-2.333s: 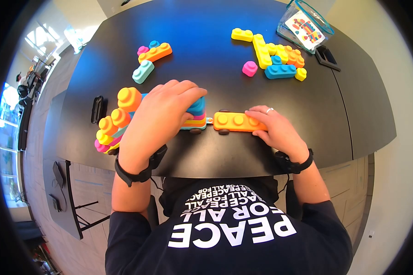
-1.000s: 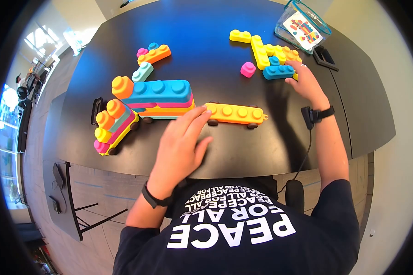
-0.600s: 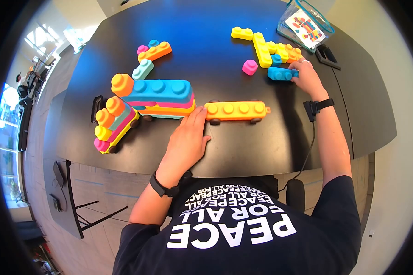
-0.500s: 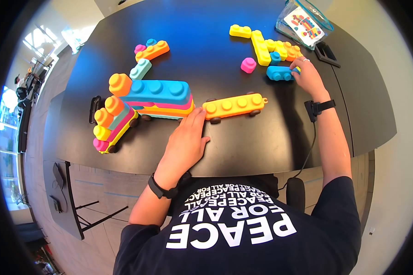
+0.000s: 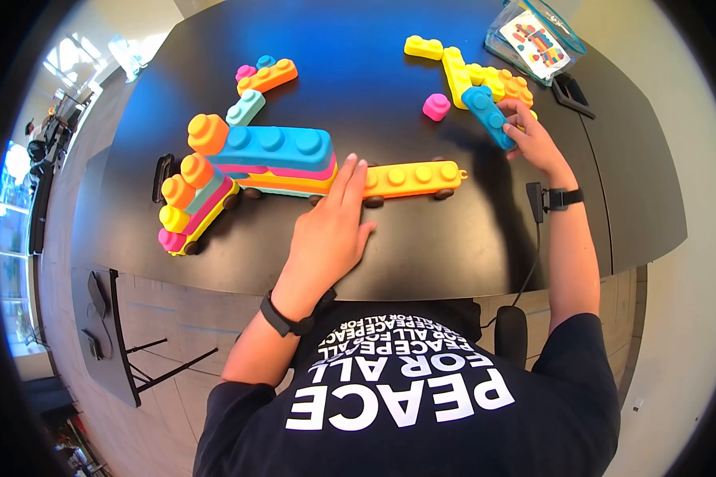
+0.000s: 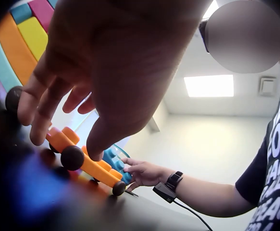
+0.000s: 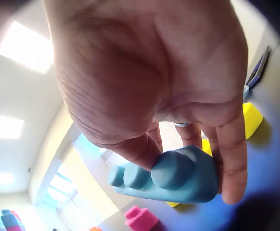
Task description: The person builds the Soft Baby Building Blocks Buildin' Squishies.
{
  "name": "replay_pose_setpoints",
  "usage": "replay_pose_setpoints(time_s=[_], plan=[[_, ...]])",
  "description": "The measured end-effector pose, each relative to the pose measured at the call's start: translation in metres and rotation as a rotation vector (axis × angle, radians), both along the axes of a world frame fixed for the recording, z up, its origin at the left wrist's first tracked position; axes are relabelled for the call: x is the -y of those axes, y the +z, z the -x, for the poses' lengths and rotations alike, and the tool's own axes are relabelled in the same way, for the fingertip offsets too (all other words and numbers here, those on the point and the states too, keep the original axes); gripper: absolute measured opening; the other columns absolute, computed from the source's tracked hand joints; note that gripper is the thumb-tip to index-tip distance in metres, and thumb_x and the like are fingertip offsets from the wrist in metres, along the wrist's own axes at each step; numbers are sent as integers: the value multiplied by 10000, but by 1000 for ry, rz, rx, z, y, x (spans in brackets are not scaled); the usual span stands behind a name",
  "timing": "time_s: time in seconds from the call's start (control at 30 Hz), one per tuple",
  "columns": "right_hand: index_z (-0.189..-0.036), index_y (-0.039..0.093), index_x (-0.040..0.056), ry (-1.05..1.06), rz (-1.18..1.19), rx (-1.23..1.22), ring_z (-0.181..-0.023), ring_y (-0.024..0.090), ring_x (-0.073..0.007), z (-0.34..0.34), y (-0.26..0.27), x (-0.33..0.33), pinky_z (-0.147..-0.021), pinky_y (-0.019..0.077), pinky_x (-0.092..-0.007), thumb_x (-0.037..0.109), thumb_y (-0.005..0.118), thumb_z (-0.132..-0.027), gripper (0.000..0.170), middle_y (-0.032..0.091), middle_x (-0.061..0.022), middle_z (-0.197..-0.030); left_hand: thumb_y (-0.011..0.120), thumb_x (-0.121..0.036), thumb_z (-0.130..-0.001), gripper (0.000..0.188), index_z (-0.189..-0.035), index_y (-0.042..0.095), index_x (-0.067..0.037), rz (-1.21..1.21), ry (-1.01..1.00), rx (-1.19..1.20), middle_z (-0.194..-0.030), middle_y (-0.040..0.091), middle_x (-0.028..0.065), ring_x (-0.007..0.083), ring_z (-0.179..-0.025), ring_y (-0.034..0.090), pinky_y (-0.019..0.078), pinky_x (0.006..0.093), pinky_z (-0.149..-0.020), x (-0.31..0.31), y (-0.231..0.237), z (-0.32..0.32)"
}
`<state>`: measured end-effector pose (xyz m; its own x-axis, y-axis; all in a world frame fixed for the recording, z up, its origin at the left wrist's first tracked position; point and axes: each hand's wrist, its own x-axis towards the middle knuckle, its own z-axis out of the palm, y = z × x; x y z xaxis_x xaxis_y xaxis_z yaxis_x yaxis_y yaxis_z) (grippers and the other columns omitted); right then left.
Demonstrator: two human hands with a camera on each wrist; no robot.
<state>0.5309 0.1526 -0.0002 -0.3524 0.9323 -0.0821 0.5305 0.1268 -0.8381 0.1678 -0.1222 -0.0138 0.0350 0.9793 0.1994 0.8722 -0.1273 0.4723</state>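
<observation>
In the head view my right hand (image 5: 535,145) pinches a blue building block (image 5: 485,116) between thumb and fingers. The right wrist view shows the same block (image 7: 180,175) tilted, its round studs facing the camera. My left hand (image 5: 334,232), fingers straight, lies where an orange wheeled base (image 5: 412,178) meets a stacked toy train car (image 5: 274,155). That base has a row of studs on top, dark wheels and a small hook at its right end. Left of the stacked car, angled towards me, stands another wheeled car (image 5: 200,208) of pink, yellow, teal and orange blocks.
Yellow blocks (image 5: 455,78), orange blocks (image 5: 515,86) and a pink block (image 5: 436,106) lie at the back right. A mint block (image 5: 245,108) and an orange block (image 5: 269,77) are back left. Behind stands a clear bag (image 5: 537,44) with a picture card.
My right hand has left the orange base, reached to the back right, and picked up and turned the blue block. My left hand has moved off the stacked car's top to the base's left end.
</observation>
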Motion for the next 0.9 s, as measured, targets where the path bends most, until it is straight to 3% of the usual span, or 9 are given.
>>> replay_pose_setpoints(time_s=[0.03, 0.27, 0.3, 0.37, 0.5, 0.6, 0.7, 0.77, 0.9], plan=[[-1474, 727, 143, 27, 7, -14, -978, 704, -117, 2, -2, 8, -705, 636, -297, 208, 605, -1215, 294, 723, -32, -1131, 904, -151, -1008, 854, -1755, 511, -20, 7, 5, -18, -1858, 526, 175, 422, -1461, 725, 665, 486, -1104, -6, 4, -4], [-1470, 763, 127, -4, 125, 110, -928, 700, -107, 3, -15, 31, -669, 609, -312, 439, 565, -1272, 420, 707, -24, -1100, 816, -43, -1035, 631, -1635, 621, -40, 9, -26, -39, -1743, 652, 171, 431, -1392, 755, 660, 513, -1101, -29, -22, 0], [-1471, 765, 94, -49, 99, 63, -982, 739, -181, 4, -14, 39, -773, 655, -365, 404, 722, -1205, 411, 750, -60, -1202, 799, -23, -1038, 611, -1625, 632, -46, 6, -29, -17, -1728, 667, 171, 430, -1401, 750, 656, 517, -1111, -30, -23, 3], [-1471, 762, 79, 101, -312, 155, -1031, 761, -242, -5, -31, 45, -869, 661, -406, 319, 824, -1131, 421, 769, -91, -1280, 767, 17, -1043, 577, -1604, 654, -57, 2, -25, 26, -1697, 696, 171, 430, -1419, 740, 646, 523, -1132, -30, -25, 8], [-1486, 744, 66, 197, -529, 361, -1109, 790, -330, -6, -34, 44, -1015, 639, -464, 161, 951, -997, 540, 803, -140, -1368, 747, 37, -1048, 563, -1597, 662, -57, 12, -21, 54, -1697, 698, 180, 430, -1450, 725, 632, 520, -1163, -28, -25, 7], [-1554, 705, 90, 105, -281, 291, -1217, 736, -227, 20, -3, 64, -1027, 623, -398, 157, 939, -1032, 576, 766, -66, -1401, 784, 30, -1037, 661, -1668, 601, -49, -4, -26, 57, -1695, 697, 192, 438, -1440, 729, 630, 521, -1164, -25, -22, 8], [-1505, 725, 77, 178, -390, -71, -1116, 780, -218, 48, 1, 91, -903, 642, -385, 198, 940, -1039, 527, 807, -108, -1285, 828, 16, -1027, 811, -1765, 499, -48, -12, -10, 101, -1663, 714, 208, 439, -1359, 767, 644, 519, -1119, -12, -14, 6], [-1502, 741, 82, 223, -460, -95, -1156, 767, -273, 72, 8, 113, -942, 631, -398, 151, 920, -1041, 499, 784, -121, -1323, 854, 7, -1021, 927, -1832, 410, -54, 158, 31, 138, -1643, 721, 224, 431, -1292, 793, 652, 516, -1083, -4, -5, 9], [-1491, 766, 89, 343, -560, -106, -1185, 742, -352, 103, -9, 128, -989, 622, -426, 82, 892, -1036, 473, 757, -150, -1374, 856, 7, -1027, 1010, -1880, 321, -74, 131, 23, 148, -1581, 742, 250, 416, -1195, 814, 656, 523, -1034, 3, -11, 10]])
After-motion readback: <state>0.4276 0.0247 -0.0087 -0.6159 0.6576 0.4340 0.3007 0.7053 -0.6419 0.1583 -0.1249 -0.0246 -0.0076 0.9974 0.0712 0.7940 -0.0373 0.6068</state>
